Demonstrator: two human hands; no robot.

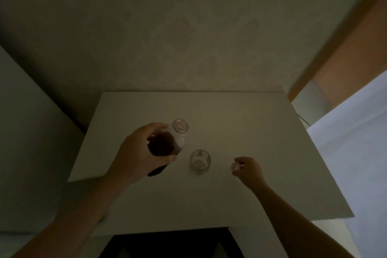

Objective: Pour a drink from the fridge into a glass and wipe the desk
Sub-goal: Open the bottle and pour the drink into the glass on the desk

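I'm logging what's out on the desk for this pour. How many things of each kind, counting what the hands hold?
Bottle, open, dark drink inside, gripped by left hand: 1
Glass on desk: 1
Small pale item, likely the cap, pinched by right hand: 1
Total: 3

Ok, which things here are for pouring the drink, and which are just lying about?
For the job:
bottle, open, held by left hand
glass
small pale thing, likely the cap, pinched in right hand
desk

Lying about:
white sheet, right
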